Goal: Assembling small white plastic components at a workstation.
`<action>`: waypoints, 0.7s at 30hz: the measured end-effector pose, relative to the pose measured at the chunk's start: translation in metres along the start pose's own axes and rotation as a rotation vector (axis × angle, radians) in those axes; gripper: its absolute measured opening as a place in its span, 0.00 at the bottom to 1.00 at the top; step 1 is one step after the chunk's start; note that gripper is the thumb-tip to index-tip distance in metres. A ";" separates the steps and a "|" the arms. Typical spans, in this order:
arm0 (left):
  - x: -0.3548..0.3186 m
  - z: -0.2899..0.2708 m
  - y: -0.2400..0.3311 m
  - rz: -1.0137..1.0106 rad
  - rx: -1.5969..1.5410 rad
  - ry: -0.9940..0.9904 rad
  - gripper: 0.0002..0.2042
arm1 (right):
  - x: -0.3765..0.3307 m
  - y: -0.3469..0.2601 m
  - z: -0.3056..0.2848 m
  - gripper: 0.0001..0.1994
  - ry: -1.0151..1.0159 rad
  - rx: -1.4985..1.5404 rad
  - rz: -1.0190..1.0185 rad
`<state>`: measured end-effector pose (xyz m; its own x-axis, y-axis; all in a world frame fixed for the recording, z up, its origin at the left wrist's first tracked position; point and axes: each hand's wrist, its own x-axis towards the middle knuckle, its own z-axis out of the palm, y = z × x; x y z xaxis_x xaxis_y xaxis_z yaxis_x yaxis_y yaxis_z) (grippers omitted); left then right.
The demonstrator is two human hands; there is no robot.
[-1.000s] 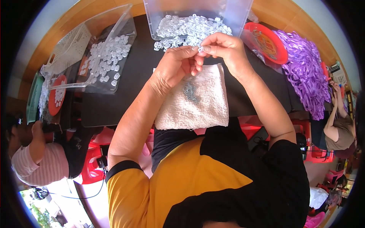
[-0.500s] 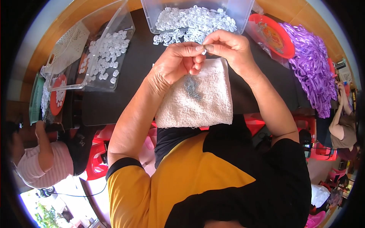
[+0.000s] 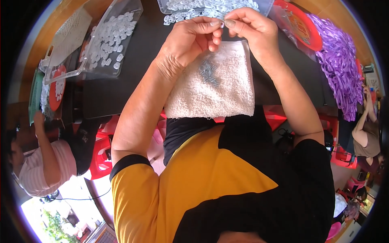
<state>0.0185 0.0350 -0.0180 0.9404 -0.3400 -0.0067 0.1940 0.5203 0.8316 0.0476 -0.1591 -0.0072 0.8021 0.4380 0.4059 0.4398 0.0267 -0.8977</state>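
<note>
- My left fingers [image 3: 206, 27] are pinched, thumb against forefinger, on a small white piece [image 3: 222, 24] at the top centre of the frame.
- My right fingers [image 3: 239, 26] have thumb and forefinger drawn close together just right of it; I cannot tell whether they grip anything — the tips are too small to read.
- The piece sits right at my left thumb tip, between the two hands, with the right tips near it.
- I judge it light, stiff and smooth, likely hard plastic; it could slip from a loose pinch, so I would hold it by its edges, with the tips only.
- Below my hands, at the centre, thin metallic bits [image 3: 210, 74] lie on a cream towel [image 3: 231, 97] — probably light, fiddly and best lifted singly.
- More white pieces [image 3: 210, 6] lie beyond my fingers, along the frame's top, in a clear tub and on the dark desk [image 3: 150, 40].
</note>
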 end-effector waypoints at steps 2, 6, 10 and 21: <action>0.000 -0.008 0.001 0.025 -0.046 0.018 0.09 | -0.003 -0.003 0.004 0.05 0.024 0.014 -0.028; -0.002 -0.010 0.005 0.048 0.025 0.029 0.10 | -0.012 -0.013 0.006 0.04 -0.234 -0.442 -0.171; -0.004 -0.005 0.007 0.093 0.063 0.099 0.09 | -0.011 0.000 0.012 0.03 -0.350 -0.738 -0.405; -0.011 -0.003 0.013 0.143 0.163 0.180 0.09 | -0.006 0.004 0.005 0.07 -0.321 -0.745 -0.275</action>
<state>0.0112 0.0477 -0.0091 0.9923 -0.1199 0.0305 0.0222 0.4152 0.9094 0.0422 -0.1568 -0.0139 0.5241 0.7388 0.4237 0.8429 -0.3788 -0.3821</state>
